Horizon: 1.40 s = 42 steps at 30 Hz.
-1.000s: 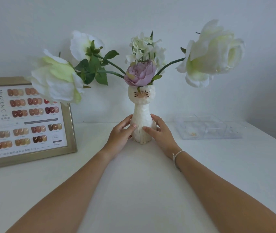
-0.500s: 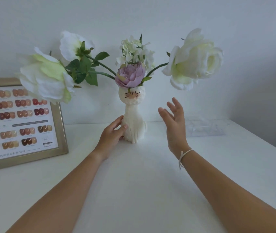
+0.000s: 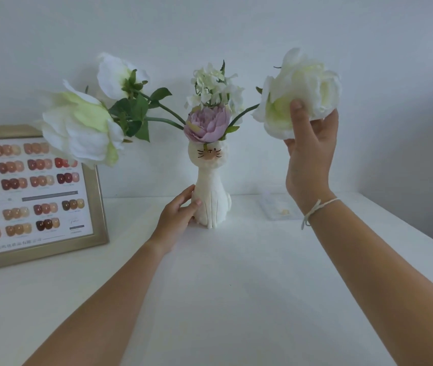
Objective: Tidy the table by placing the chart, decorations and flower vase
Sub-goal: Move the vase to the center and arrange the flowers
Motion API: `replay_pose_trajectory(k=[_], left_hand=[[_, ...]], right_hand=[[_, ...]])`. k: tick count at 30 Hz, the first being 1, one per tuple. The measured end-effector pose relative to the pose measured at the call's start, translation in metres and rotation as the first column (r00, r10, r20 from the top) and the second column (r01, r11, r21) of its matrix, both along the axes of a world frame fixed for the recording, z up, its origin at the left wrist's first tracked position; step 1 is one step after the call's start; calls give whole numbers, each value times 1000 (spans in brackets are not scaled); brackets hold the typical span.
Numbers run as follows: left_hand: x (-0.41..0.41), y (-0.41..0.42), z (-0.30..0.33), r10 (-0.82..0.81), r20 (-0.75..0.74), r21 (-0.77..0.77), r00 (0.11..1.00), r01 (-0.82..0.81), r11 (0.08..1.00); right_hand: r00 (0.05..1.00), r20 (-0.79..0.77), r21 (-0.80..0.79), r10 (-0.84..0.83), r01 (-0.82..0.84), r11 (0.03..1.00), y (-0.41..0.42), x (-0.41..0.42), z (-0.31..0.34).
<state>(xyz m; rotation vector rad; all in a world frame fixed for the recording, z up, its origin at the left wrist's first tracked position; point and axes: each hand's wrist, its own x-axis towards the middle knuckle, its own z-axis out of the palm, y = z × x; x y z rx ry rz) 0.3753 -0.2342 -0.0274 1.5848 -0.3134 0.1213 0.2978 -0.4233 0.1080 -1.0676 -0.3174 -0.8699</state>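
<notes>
A white cat-shaped flower vase (image 3: 211, 191) stands upright at the back middle of the white table (image 3: 231, 273), close to the wall. It holds a purple bloom (image 3: 208, 123), small white blossoms and three big white flowers on green stems. My left hand (image 3: 179, 213) rests against the vase's lower left side, fingers wrapped on it. My right hand (image 3: 310, 146) is raised and grips the big white flower on the right (image 3: 313, 83) from below, thumb pressed into its petals. A framed nail colour chart (image 3: 34, 194) leans against the wall at the left.
A clear plastic tray (image 3: 280, 208) lies on the table behind my right wrist, mostly hidden by it. The table's right edge runs diagonally at the right, with something dark beyond it. A white string bracelet is on my right wrist.
My right hand left the vase's base, rose to the right and closed on the big white flower. My left hand stayed on the vase.
</notes>
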Motion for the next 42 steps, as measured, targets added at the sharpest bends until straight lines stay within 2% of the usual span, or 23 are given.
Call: replay_pose_trajectory(k=[7,15,18,22,25,30,37,42], left_hand=[[0,0,0,10,-7,7,1000,-10,1000],[0,0,1,41,6,47,999,-41,998],[-5,-1,3,137,-14,59,991,-136,989],[-26,2,12,270,-2,-88,963,-269,959],[-49,8,30,362,5,-300,932,-344,890],[-93,27,52,463,-16,-620,886,-372,691],[-118,45,92,409,-98,-839,907,-296,457],[-121,47,116,319,-135,-891,938,-255,375]], right_hand=[[992,-123,-100,4,-16,995,-2,23,12],[976,-218,-219,-4,-45,975,3,37,-6],[972,-234,-247,-14,-46,968,4,38,-12],[969,-248,-266,-17,-51,963,2,37,-11],[967,-256,-243,-8,-57,968,2,35,-10],[959,-284,-195,12,-70,978,5,29,-9],[949,-314,-194,19,-84,977,10,20,-4],[946,-322,-201,28,-97,975,10,16,-1]])
